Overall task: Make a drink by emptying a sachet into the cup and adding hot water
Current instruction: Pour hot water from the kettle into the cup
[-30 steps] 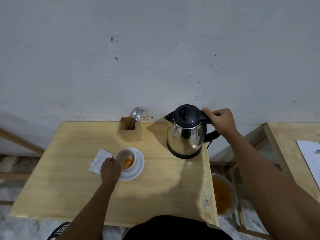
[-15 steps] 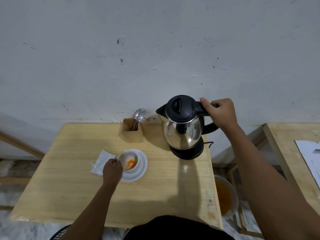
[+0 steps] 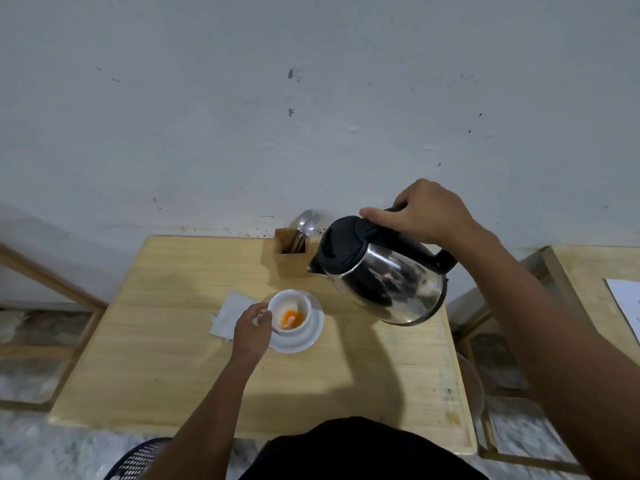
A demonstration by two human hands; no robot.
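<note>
- Right hand [image 3: 427, 211] wraps the kettle [image 3: 381, 271] handle; bring the spout from 2 o'clock over the cup [image 3: 289, 311].
- Left hand [image 3: 251, 329] pinches the cup's edge; tilt slowly.

Dim, flat light; my kettle [image 3: 384, 271] throws a soft shadow on the table [image 3: 166, 358]. Edges bend and blur; steel shows dull reflections.
</note>
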